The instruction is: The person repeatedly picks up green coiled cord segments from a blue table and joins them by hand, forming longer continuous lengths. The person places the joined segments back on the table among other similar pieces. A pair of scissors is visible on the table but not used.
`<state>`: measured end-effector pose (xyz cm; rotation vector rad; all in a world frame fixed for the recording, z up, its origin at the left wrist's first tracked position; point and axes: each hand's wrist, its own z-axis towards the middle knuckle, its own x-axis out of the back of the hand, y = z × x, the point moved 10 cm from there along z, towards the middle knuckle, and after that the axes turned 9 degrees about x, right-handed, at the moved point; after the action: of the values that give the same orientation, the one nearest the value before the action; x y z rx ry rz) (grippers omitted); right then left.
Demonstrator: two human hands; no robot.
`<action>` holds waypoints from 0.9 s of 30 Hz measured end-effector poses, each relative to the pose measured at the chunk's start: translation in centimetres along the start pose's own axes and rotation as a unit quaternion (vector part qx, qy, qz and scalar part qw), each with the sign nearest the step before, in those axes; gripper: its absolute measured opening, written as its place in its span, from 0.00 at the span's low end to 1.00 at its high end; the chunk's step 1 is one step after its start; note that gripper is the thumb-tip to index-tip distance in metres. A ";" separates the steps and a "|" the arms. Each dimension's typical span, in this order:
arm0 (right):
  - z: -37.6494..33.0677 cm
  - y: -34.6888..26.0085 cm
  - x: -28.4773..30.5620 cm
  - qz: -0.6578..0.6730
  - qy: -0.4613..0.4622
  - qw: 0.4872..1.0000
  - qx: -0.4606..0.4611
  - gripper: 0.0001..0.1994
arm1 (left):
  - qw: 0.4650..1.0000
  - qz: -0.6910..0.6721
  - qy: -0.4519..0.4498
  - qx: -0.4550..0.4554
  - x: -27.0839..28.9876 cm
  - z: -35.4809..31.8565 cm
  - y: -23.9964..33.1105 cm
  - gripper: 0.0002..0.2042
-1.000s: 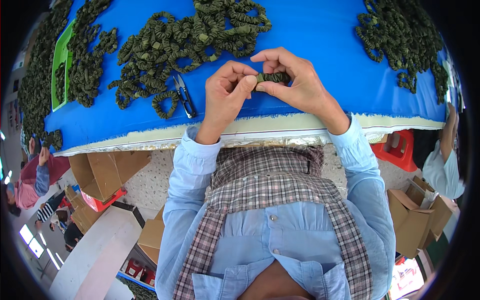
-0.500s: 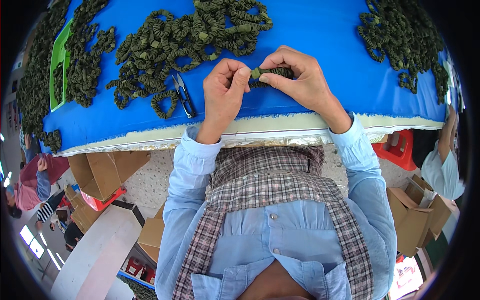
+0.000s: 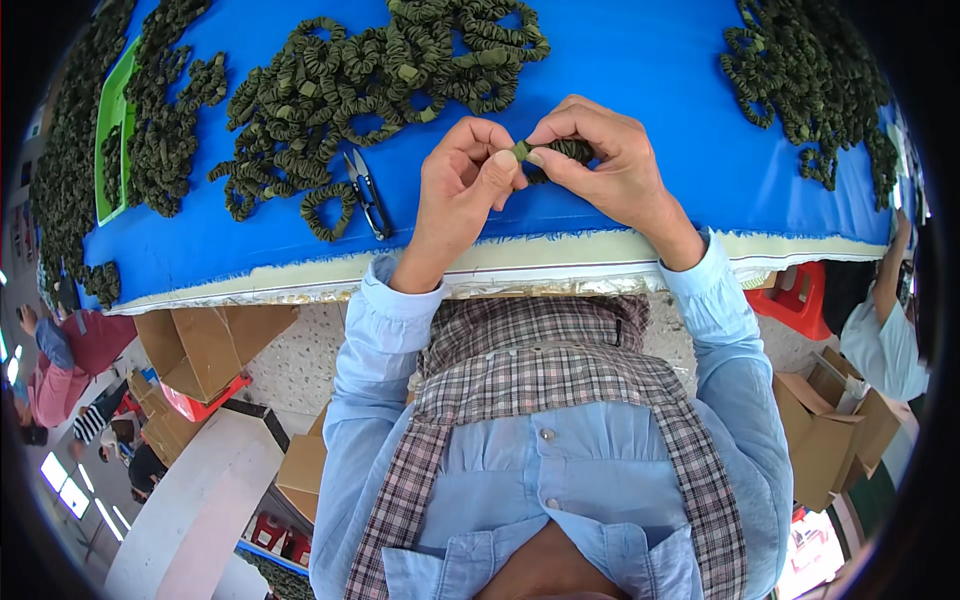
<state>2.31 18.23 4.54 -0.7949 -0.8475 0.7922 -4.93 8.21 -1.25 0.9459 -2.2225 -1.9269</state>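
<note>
Between my two hands is a dark green scrunchie (image 3: 573, 150), held just above the blue table cover. My left hand (image 3: 462, 180) pinches its smooth lighter green band with thumb and forefinger. My right hand (image 3: 605, 160) grips the ring right beside that band, thumb toward the left, while the gathered part sits under its fingers. Left of my left hand lie thread snips (image 3: 368, 195), blades pointing away from me. Next to them rests a single loose scrunchie (image 3: 327, 210), at the near edge of a big pile of scrunchies (image 3: 370, 85).
More scrunchies heap up at the far right (image 3: 800, 90) and far left (image 3: 165, 120), beside a green tray (image 3: 112, 150). The blue cloth (image 3: 620, 50) ends at a frayed near edge. Cardboard boxes (image 3: 215, 345), a red stool (image 3: 800, 300) and other people are around the table.
My left hand has shifted slightly right, closer to my right hand, and its thumb now sits on the band. The scrunchie has turned a little between my fingers.
</note>
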 end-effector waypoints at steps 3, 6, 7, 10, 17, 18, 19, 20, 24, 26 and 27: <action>0.1 -0.2 -0.1 0.006 0.006 1.000 0.011 0.05 | 0.999 -0.024 -0.013 -0.021 -0.2 0.3 -0.2 0.11; 0.1 -0.4 0.0 -0.004 0.011 0.999 0.033 0.03 | 1.000 -0.029 -0.009 -0.004 -0.5 0.4 0.0 0.11; 0.1 -0.4 -0.1 -0.008 0.005 0.999 0.035 0.03 | 1.000 -0.025 -0.007 0.000 -0.5 0.4 -0.1 0.11; 0.2 -0.4 -0.2 -0.003 0.000 0.999 0.032 0.03 | 1.000 -0.016 0.000 0.007 -0.3 0.4 -0.3 0.11; -0.2 1.0 -0.8 0.030 -0.011 0.999 -0.039 0.07 | 0.999 -0.027 0.023 0.029 0.5 0.6 -0.5 0.10; -0.2 0.9 -0.7 0.033 0.002 0.999 -0.029 0.09 | 0.998 -0.037 0.025 0.032 0.6 0.6 -0.7 0.09; -0.2 1.0 -0.6 0.035 0.015 0.999 -0.019 0.10 | 0.999 -0.035 0.029 0.018 0.7 0.6 -0.5 0.09; -0.1 1.0 -0.5 0.037 0.028 0.999 -0.009 0.12 | 0.999 -0.032 0.033 0.004 0.7 0.5 -0.3 0.08; 0.6 -0.4 -0.5 -0.036 -0.001 0.998 0.057 0.16 | 0.998 -0.022 0.052 -0.021 0.8 0.3 -0.3 0.06; 0.5 -0.3 -0.8 -0.032 -0.011 0.997 0.066 0.17 | 0.997 -0.010 0.062 -0.034 0.9 0.2 -0.1 0.06; 0.4 -0.1 -0.9 -0.028 -0.018 0.998 0.050 0.16 | 0.997 -0.004 0.068 -0.041 1.0 0.1 0.1 0.06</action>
<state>1.56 17.54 4.48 -0.6681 -0.8511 0.7953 -5.81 7.82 -1.57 1.0405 -2.0533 -1.8802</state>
